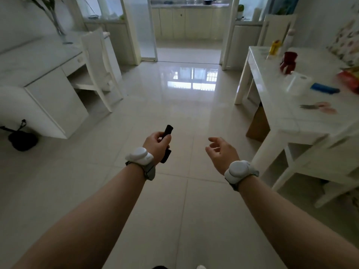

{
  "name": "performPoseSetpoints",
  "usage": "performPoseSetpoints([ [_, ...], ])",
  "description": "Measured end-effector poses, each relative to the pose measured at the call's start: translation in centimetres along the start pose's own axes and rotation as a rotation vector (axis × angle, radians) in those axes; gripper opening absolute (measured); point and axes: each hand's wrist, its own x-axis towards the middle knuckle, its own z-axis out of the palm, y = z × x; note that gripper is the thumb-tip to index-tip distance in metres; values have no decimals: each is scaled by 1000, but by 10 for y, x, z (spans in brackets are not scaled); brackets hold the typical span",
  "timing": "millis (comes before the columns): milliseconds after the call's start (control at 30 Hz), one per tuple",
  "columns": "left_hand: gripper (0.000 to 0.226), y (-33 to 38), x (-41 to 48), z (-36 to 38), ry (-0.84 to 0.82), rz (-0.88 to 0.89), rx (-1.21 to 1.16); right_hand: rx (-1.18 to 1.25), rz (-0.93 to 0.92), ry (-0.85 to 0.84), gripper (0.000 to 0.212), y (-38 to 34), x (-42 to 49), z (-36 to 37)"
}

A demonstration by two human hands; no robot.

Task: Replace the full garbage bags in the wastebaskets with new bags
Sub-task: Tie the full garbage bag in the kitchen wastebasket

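Two grips are extended over the floor (174, 90): left grip (156, 142) closed round a rolled black bag (168, 130), right grip (221, 152) loosely spread, nothing held. A tied garbage bag (23, 140) is noted on the floor, far left

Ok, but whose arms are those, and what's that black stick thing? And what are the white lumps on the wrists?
Those are a person's own arms. The camera sits on their head and looks forward and down, so you see what they see. The left hand holds a dark roll, probably rolled-up new garbage bags. The right hand is open and holds nothing. The white lumps are small devices strapped to both wrists; I can't tell what they do. On the white table at the right lie scissors, a blue thing and a white paper roll. A black bag sits on the floor at the left.
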Motion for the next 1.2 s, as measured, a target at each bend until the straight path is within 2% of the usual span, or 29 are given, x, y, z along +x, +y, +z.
performPoseSetpoints([
  [200,13,4,121,-14,51,0,11,9,-25,-19,40,-18,127,28],
  [367,20,8,238,-30,87,48,8,-18,-39,-22,37,-33,238,58],
  [400,20,11,282,-37,78,53,10,-13,-23,-16,37,-41,279,69],
  [533,16,29,367,-45,26,83,39,-40,15,0,37,-56,356,80],
  [867,13,65,596,5,-54,81,57,-80,104,87,39,-25,567,72],
  [1067,12,98,738,43,-8,35,40,-86,108,105,42,-15,723,54],
  [1200,11,114,803,44,24,-3,28,-107,63,100,42,-29,803,57],
])
